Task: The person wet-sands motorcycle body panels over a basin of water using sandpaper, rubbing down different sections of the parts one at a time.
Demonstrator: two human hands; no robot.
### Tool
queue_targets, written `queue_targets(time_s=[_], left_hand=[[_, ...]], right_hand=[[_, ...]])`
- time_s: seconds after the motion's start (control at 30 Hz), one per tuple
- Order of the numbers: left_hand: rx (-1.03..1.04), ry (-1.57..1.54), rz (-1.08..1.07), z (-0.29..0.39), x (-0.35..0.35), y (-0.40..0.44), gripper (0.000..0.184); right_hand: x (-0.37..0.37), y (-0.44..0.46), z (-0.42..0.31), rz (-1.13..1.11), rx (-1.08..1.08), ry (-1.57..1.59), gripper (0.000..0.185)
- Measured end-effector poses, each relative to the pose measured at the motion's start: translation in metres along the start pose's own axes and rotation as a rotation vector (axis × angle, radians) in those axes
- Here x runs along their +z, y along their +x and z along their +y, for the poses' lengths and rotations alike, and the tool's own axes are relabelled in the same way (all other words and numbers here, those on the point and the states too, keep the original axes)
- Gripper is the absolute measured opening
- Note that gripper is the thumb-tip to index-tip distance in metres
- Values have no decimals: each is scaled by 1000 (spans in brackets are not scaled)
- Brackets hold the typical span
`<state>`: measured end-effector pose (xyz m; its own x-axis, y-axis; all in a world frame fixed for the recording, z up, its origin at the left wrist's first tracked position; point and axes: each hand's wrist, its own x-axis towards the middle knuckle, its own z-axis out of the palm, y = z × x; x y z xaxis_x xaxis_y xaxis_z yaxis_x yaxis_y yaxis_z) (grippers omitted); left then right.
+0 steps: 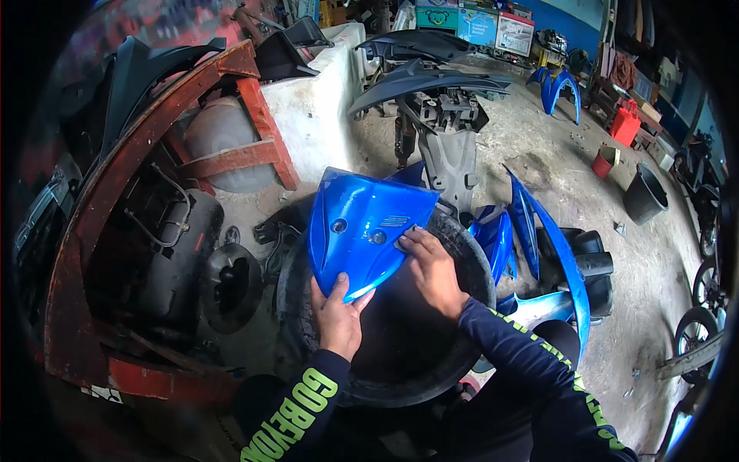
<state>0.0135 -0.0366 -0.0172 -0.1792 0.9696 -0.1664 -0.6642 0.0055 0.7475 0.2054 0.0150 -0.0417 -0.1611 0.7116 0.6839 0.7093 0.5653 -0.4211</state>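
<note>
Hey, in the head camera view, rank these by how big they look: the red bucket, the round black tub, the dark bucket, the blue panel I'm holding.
Largest to smallest, as they look:
1. Round black tub
2. Blue panel
3. Dark bucket
4. Red bucket

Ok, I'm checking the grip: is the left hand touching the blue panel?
Touching. The head view shows the left hand at the lower end of the blue panel, its thumb lying over the glossy face.
</note>
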Motion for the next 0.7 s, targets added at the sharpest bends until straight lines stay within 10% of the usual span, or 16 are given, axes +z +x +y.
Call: queue_targets(time_s=[0.17, 0.3, 0.37, 0.57, 0.7], left_hand=[[32, 27, 9, 1, 1, -4, 50], [34, 16, 42, 3, 9, -5, 50], [29, 35, 27, 4, 3, -2, 51], [1, 1, 26, 1, 0, -1, 52], [-10, 39, 30, 8, 1, -1, 52]], right_hand=[[-15, -10, -30, -213, -182, 78, 36], [-8, 0, -7, -69, 81, 80, 35], [-17, -8, -42, -260, -193, 179, 35], [-7, 7, 11, -116, 151, 205, 34], [-15, -2, -21, -252, -148, 272, 30]])
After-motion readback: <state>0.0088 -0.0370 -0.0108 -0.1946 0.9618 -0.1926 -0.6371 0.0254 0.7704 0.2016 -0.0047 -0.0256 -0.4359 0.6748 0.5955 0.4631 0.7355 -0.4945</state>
